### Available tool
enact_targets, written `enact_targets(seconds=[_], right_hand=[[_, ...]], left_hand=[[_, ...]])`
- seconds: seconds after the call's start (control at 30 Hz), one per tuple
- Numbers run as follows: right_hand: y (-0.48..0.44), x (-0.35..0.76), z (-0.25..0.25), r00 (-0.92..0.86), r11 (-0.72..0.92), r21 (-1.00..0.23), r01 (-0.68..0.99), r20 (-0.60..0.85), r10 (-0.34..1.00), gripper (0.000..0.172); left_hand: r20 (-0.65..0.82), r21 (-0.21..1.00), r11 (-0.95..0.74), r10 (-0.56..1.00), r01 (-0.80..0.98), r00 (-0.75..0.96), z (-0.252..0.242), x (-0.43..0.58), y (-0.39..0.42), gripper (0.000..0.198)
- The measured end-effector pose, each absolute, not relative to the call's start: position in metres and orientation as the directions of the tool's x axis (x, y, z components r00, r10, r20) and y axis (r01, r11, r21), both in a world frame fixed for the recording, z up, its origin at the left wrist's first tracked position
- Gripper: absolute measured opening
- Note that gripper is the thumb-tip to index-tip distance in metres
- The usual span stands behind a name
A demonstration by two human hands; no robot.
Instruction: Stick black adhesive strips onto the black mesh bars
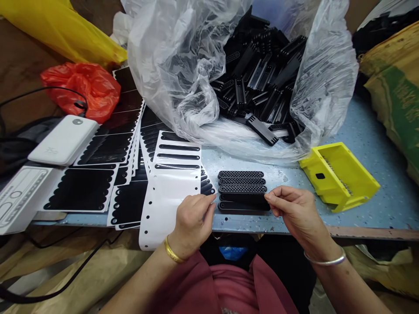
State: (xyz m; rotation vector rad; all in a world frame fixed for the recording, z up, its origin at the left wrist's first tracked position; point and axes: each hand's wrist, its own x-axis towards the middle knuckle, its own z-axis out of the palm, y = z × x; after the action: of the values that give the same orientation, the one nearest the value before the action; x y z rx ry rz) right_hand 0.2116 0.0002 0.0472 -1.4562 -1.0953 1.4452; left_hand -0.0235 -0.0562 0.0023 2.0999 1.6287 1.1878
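Along the near edge of the blue speckled surface [353,126], in front of the wearer, we find the black pieces [241,189] laid lengthwise in a close row, one behind another; the farther ones show a latticed face, the nearer ones look plain and dark. Both hands are at this row, one at each end. We log the left hand [195,218], gold bracelet [173,251] at the wrist, with fingers curled and thumb drawn toward the forefinger, just beside the left ends; whether anything sits in it we cannot tell. The right hand [293,207], silver bracelet [327,261] at the wrist, brings thumb and forefinger together at the right ends; we cannot tell if they grip a piece or only meet it. Left of the row we note a white sheet [170,196] bearing black strips on its far part, its near end hanging past the edge. Beyond, a clear plastic bag [170,56] gapes around a heap of black parts [255,78]. To the right stands a yellow bin [356,183] with small bits inside, too small for us to identify.
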Motion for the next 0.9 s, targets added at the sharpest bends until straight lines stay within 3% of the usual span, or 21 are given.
enact_targets(seconds=[0.13, 0.4, 0.9], right_hand=[[-0.003, 0.212, 0.052, -0.018, -0.282, -0.956, 0.079, -0.284, 0.959, 0.023], [-0.006, 0.208, 0.062, -0.076, -0.258, -0.966, 0.019, -0.259, 0.963, 0.021], [-0.006, 0.212, 0.056, -0.054, -0.264, -0.965, 0.003, -0.264, 0.963, 0.020]], left_hand=[[0.353, 0.741, -0.325, 0.933, 0.587, 0.070, 0.007, -0.024, -0.043, 0.017], [0.203, 0.840, -0.212, 0.976, 0.500, 0.072, 0.005, -0.025, -0.031, 0.015], [0.237, 0.797, -0.224, 0.970, 0.561, 0.051, -0.004, -0.019, -0.030, 0.012]])
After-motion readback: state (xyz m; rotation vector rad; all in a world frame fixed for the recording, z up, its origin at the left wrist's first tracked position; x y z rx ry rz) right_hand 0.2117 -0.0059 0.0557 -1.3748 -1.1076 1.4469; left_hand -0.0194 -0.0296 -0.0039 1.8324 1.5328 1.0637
